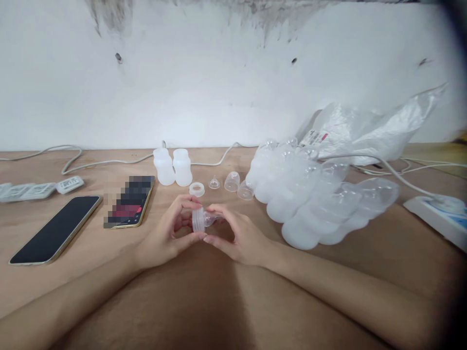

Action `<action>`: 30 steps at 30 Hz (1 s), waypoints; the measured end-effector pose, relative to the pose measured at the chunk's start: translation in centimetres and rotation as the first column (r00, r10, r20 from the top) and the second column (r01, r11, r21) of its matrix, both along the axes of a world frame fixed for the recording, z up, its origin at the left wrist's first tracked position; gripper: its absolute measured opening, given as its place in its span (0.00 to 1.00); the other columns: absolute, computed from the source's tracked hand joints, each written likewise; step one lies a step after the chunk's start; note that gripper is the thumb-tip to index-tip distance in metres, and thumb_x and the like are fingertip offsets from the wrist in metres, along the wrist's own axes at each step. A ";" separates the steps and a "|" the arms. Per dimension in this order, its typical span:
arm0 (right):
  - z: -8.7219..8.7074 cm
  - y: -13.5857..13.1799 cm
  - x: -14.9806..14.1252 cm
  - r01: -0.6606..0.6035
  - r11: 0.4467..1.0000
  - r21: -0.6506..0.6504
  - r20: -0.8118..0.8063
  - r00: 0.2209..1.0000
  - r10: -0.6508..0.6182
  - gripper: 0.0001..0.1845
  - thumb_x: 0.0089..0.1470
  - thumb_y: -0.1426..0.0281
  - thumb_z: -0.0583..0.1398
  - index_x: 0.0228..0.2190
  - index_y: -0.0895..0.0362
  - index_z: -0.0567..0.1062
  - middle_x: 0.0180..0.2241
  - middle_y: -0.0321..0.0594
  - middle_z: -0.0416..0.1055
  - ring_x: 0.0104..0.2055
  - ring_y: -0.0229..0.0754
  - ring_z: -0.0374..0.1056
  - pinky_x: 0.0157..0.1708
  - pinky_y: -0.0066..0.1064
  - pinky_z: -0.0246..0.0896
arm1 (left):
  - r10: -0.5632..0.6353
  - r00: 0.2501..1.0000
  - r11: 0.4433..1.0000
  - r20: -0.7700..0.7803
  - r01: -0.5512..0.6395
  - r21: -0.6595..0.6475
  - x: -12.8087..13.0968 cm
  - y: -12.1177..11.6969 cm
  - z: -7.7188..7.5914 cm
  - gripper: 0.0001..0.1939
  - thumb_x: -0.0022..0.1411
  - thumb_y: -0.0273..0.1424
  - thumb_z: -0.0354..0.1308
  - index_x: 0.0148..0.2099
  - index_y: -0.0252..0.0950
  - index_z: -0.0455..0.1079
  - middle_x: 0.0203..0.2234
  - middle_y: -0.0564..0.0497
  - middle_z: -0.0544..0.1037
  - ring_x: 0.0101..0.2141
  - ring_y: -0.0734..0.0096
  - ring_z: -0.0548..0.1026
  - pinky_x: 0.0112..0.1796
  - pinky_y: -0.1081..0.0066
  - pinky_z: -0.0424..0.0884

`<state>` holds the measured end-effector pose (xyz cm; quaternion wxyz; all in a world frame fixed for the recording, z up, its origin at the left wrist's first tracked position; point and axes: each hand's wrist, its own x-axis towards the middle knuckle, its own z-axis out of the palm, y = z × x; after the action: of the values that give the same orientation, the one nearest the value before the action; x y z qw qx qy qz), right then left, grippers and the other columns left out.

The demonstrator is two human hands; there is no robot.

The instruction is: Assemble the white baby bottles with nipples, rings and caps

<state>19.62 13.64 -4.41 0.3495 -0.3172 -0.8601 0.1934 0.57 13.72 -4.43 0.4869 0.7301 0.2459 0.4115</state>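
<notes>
A clear bottle collar with nipple (pixel 203 219) is pinched between the curled fingers of the left hand (pixel 168 236) and right hand (pixel 239 239); both wrists are rested mid-table (pixel 204 301).
</notes>
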 end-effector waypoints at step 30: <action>0.1 1.4 0.1 -0.085 0.949 -0.303 -0.283 0.959 -0.005 0.21 0.47 0.69 0.60 0.45 0.53 0.64 0.45 0.42 0.64 0.39 0.38 0.66 0.35 0.33 0.66 | 0.246 0.886 0.867 -0.394 -0.019 0.498 -0.4 0.3 2.7 0.27 0.53 0.25 0.54 0.54 0.37 0.50 0.49 0.42 0.60 0.50 0.60 0.62 0.48 0.60 0.63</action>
<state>19.69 15.01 -4.27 0.4090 -0.3201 -0.7669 0.3769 0.17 13.97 -1.77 0.1906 0.8830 0.2914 0.3146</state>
